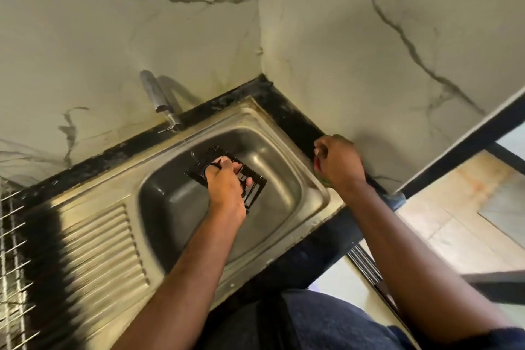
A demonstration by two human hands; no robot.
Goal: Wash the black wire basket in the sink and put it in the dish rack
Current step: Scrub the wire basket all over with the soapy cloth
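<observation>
Your left hand (225, 183) grips the black wire basket (227, 176) over the sink (284, 185) bowl, under the tap (159, 99). Your right hand (339, 160) closes on something at the bench edge. The dish rack (12, 236) lies far left, nearer the left hand.

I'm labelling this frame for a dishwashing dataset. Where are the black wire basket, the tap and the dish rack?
black wire basket (254, 189): head view, on its right-hand frame, beside the left hand.
tap (153, 92): head view, on the spout's middle.
dish rack (12, 236): head view, on the wires at the left edge.
</observation>
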